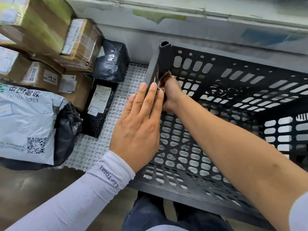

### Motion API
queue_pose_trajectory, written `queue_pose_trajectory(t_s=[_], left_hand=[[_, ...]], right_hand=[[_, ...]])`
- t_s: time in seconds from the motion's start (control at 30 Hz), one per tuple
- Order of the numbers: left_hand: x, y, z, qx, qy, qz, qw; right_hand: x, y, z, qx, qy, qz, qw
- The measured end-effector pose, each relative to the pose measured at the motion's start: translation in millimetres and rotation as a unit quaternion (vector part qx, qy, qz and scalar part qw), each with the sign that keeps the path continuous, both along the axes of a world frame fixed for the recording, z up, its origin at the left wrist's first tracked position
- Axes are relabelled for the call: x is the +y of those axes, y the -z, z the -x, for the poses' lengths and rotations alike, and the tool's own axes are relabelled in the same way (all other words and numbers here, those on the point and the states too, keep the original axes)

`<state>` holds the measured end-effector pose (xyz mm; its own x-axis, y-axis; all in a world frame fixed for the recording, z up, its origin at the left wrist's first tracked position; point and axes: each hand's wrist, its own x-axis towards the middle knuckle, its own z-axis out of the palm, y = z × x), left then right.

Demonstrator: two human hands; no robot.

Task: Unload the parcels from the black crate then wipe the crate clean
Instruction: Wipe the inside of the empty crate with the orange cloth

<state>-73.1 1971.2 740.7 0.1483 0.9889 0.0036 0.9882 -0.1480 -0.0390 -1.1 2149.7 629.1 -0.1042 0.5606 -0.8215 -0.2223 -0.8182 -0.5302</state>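
Up at twelve o'clock from the flat left hand point(139, 124), the right hand point(170, 92) squeezes a brown cloth point(164, 79) on the black crate point(233, 100) corner.

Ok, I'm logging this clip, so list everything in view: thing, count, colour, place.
black crate: one, black, perforated, empty, right of centre.
cloth: one, brownish, at the crate's inside corner.
cardboard parcels: several, brown, stacked at left.
China Post bag: one, grey, lower left.
black bag parcels: at least two, black, among the boxes.
black flat parcel: one, black with white labels, on the mat.
grid mat: one, white, under the parcels.
left hand: flat against the crate's outer wall.
right hand: inside the crate, gripping the cloth.
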Motion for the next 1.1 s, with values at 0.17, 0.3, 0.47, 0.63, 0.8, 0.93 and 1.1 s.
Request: queue_pose_trajectory(t_s=[0.17,0.3,0.47,0.63,0.8,0.93,1.1], left_hand=[[0,-5,3,-0.010,0.000,0.026,1.000],[-18,-14,10,-0.027,0.007,0.065,0.997],[-52,-21,0,-0.032,-0.013,0.087,0.996],[-58,-19,-7,-0.036,-0.034,0.078,0.996],[-56,-18,-7,-0.037,-0.035,0.078,0.996],[-57,-18,-8,-0.044,-0.037,0.074,0.996],[-58,-17,-9,-0.050,-0.033,0.074,0.995]], right_hand=[[-2,9,-6,-0.021,-0.039,0.037,0.998],[-7,-3,-9,0.018,-0.059,0.014,0.998],[-8,-31,-14,0.037,-0.080,-0.059,0.994],[-11,-52,-12,0.045,-0.093,-0.120,0.987],[-14,-57,-2,0.051,-0.087,-0.143,0.985],[-21,-41,-1,0.045,-0.093,-0.126,0.987],[-25,-2,1,0.012,-0.065,-0.104,0.992]])
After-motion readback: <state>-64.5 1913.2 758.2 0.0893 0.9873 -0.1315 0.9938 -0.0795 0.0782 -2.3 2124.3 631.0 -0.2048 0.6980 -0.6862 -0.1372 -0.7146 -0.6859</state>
